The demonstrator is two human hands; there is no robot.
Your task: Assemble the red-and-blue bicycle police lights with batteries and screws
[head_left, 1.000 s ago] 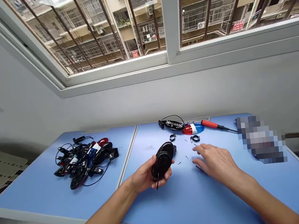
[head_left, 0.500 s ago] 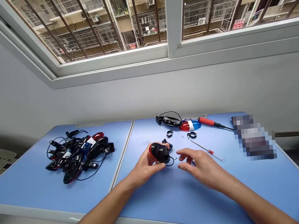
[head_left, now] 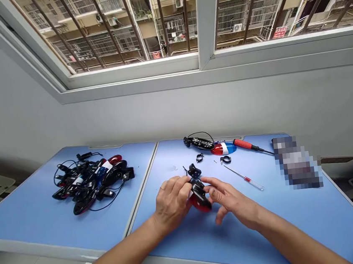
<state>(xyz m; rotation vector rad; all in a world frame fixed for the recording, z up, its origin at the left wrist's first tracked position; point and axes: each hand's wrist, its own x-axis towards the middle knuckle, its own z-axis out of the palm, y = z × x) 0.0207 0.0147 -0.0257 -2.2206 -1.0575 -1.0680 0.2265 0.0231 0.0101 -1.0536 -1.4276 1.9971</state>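
Note:
My left hand (head_left: 173, 201) is closed around one side of a black and red oval light (head_left: 200, 197), which looks like a bicycle light. Its rounded red end tilts down toward the table's front edge, slightly blurred. My right hand (head_left: 232, 197) reaches in from the other side with its fingers apart. Its index finger and thumb are close against the black casing; whether they grip it I cannot make out. Just beyond the hands is a small black switch piece (head_left: 194, 171) with a thin cable. The light's far side is hidden by my left fingers.
Two clamp rings (head_left: 225, 159), a thin clear-handled screwdriver (head_left: 247, 179) and a red-handled screwdriver (head_left: 243, 144) lie at the back right. A red-and-blue lens (head_left: 224, 148) touches an opened black housing (head_left: 202, 143). Several assembled lights (head_left: 95, 180) are heaped left. A blurred-out item (head_left: 296, 162) lies right.
The light has been turned so its red end points toward me. My left hand has rolled over it, back upward. My right hand has come in from the right to the casing.

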